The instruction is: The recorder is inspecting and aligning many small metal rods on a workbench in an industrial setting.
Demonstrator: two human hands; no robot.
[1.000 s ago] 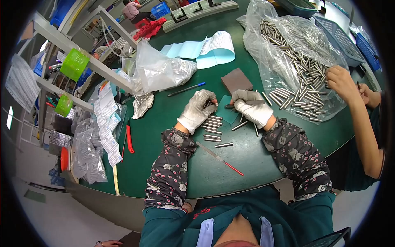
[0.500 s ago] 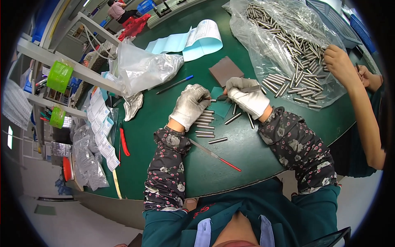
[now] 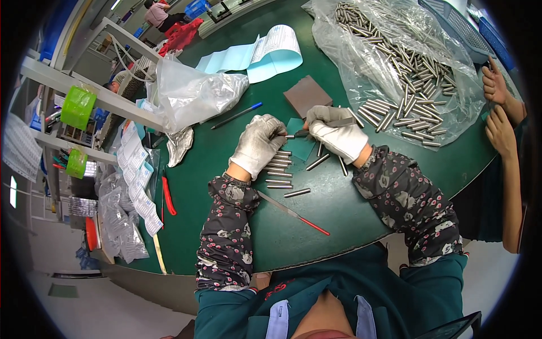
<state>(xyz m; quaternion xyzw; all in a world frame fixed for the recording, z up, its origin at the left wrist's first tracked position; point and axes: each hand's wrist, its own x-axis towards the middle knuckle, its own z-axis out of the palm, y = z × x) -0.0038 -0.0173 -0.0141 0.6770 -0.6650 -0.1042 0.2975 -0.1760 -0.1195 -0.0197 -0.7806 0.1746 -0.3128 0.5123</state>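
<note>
Dark green worktop spans the frame, two white-gloved hands at work near its centre.

Pinched in the left hand, at the centre, is a slim, shiny, cylindrical metal pin; only its end shows, the rest hidden by fingers. Closed on a dark grey flat bar, the right hand covers much of it; whether the dark tip at its fingertips is the same piece, or touches the pin, I cannot tell. Smooth pins lie below the left hand, partly covered. A matte brown square block sits above; upper right, a crinkled clear plastic bag bears a heap of pins.
</note>
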